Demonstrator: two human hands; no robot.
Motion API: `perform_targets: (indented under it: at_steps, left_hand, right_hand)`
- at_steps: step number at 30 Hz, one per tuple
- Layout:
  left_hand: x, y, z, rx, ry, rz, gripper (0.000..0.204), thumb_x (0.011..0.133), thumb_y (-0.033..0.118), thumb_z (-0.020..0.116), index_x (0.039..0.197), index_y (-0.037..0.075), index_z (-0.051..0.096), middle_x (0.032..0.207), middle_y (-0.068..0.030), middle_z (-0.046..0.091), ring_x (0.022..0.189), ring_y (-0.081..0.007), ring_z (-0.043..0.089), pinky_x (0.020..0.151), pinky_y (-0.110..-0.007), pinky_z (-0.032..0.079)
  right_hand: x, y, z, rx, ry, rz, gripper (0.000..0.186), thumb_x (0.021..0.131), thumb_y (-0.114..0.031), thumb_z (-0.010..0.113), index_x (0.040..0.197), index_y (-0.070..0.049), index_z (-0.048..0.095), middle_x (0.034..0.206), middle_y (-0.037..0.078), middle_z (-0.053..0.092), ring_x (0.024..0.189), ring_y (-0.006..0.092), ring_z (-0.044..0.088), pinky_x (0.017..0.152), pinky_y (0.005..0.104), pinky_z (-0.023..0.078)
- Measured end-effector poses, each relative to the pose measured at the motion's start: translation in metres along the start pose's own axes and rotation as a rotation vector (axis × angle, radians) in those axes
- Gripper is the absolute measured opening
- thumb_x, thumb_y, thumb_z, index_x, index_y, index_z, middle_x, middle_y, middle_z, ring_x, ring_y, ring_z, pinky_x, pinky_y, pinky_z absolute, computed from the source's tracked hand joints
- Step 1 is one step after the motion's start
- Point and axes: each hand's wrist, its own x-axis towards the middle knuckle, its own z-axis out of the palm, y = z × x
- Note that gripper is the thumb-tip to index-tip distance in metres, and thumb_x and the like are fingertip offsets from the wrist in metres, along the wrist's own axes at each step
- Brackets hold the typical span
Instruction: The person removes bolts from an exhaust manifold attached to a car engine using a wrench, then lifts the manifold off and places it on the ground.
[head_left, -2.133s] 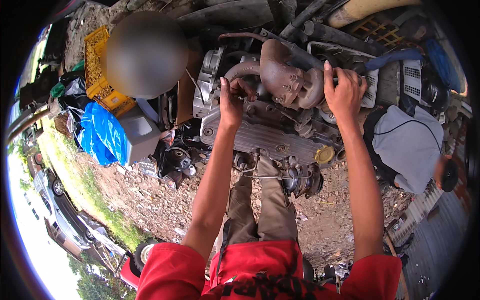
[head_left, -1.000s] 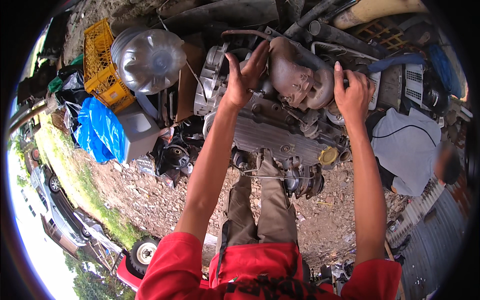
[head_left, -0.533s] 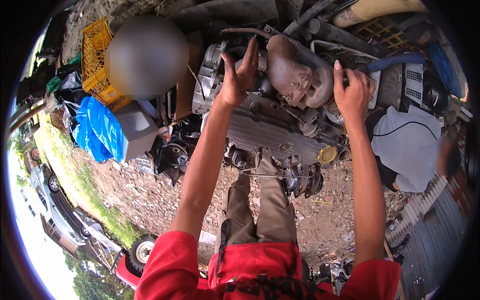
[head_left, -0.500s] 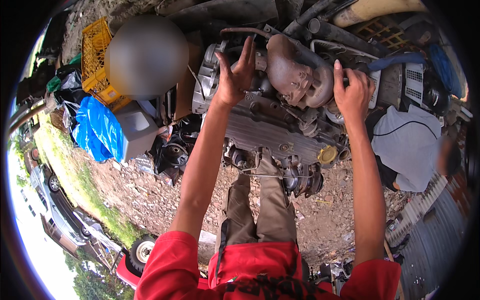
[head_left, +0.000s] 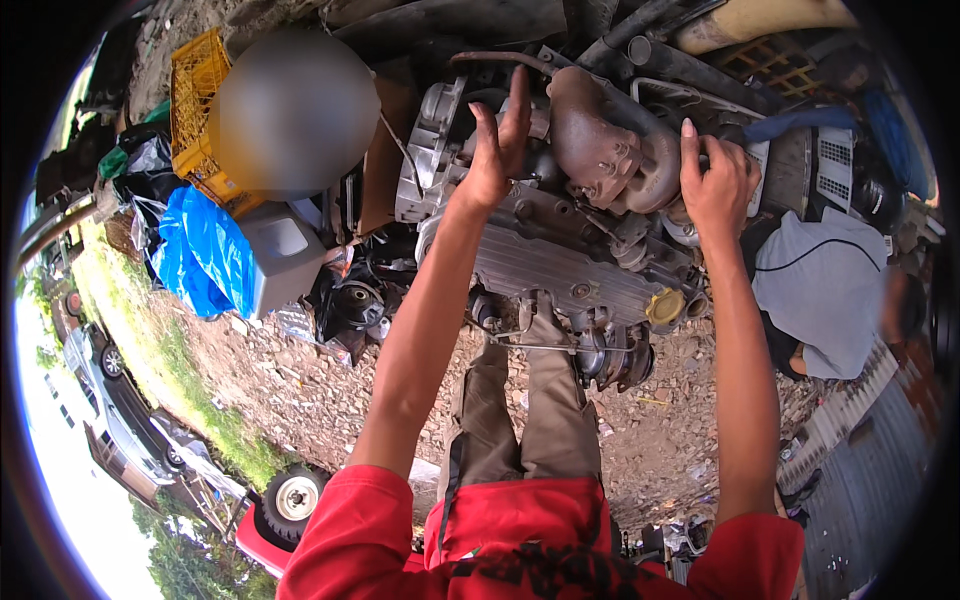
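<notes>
A greasy car engine (head_left: pixel 540 262) with a ribbed cover lies in front of me. On its far side sits a rusty brown manifold (head_left: pixel 588 125); a yellow oil filler cap (head_left: pixel 665 307) is at the near right corner. My left hand (head_left: pixel 495 145) is raised over the engine's left part, fingers stretched and thumb apart, holding nothing. My right hand (head_left: pixel 720 185) is at the engine's right end, beside the manifold. Its thumb points away from the bent fingers, whose tips are hidden; no held thing shows.
At the left are a yellow crate (head_left: pixel 195 120), a blue plastic bag (head_left: pixel 205 255) and a grey bin (head_left: pixel 280 250), with a person, blurred, near them. Another person in a grey shirt (head_left: pixel 815 285) is at the right. Stony ground (head_left: pixel 300 385) lies around my legs.
The whole view has shifted slightly, so the engine and both hands appear a little further right. My left hand has turned more edge-on. My right hand keeps its place at the engine's right end.
</notes>
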Motion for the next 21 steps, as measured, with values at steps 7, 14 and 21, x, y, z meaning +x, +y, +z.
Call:
perform_targets:
  at_steps: [7,14,21]
  left_hand:
    - [0.002,-0.004,-0.002,-0.203,0.128,0.020,0.109,0.078,0.093,0.008,0.160,0.022,-0.004,0.167,-0.0069,-0.010,0.152,-0.0266,-0.016,0.120,-0.045,-0.014]
    - [0.002,0.020,-0.018,-0.452,0.152,0.057,0.107,0.080,0.091,0.005,0.160,0.020,-0.005,0.167,-0.0104,-0.009,0.153,-0.0249,-0.012,0.121,-0.044,-0.008]
    - [0.003,-0.006,-0.009,-0.305,0.124,-0.005,0.109,0.077,0.094,0.013,0.160,0.025,-0.004,0.167,-0.0043,-0.011,0.152,-0.0237,-0.019,0.119,-0.041,-0.017]
  right_hand:
    - [-0.003,0.000,0.000,-0.020,-0.032,0.014,0.044,0.098,-0.046,0.056,0.078,-0.009,0.069,0.085,0.007,0.072,0.095,0.0245,0.065,0.098,0.0474,0.035]
    - [-0.001,0.009,0.002,-0.034,-0.021,0.034,0.045,0.098,-0.046,0.056,0.078,-0.008,0.069,0.085,0.007,0.072,0.094,0.0244,0.065,0.099,0.0482,0.036]
    - [0.000,0.003,0.003,-0.011,-0.014,0.007,0.044,0.097,-0.045,0.057,0.079,-0.008,0.070,0.082,0.006,0.071,0.092,0.0244,0.065,0.097,0.0476,0.036]
